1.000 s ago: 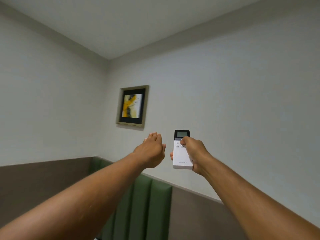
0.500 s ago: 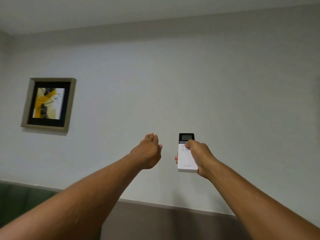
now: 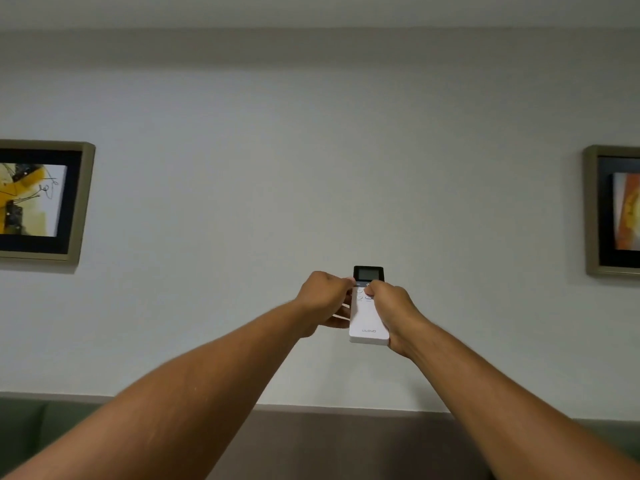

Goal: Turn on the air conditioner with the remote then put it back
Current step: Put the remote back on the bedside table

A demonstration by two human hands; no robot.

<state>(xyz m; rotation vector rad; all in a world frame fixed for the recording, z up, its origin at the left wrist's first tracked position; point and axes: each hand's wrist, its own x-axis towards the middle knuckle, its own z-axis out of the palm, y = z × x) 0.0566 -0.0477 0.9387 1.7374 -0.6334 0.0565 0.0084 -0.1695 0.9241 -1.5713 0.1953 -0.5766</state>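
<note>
A white remote (image 3: pixel 366 322) with a dark display at its top is held upright at arm's length in front of a pale wall. My right hand (image 3: pixel 394 308) grips its right side, thumb resting on the upper buttons. My left hand (image 3: pixel 323 299) wraps the remote's left edge, with a fingertip at the top buttons. Both hands cover part of the keypad. No air conditioner is in view.
A framed yellow and black picture (image 3: pixel 41 202) hangs on the wall at the left. A second framed picture (image 3: pixel 614 211) hangs at the right edge. Below the pale wall runs a brown panel (image 3: pixel 346 441) with green padding at the lower left.
The view has swung to the right, bringing a second picture into sight. My left hand, free and apart before, has moved right and closed onto the remote.
</note>
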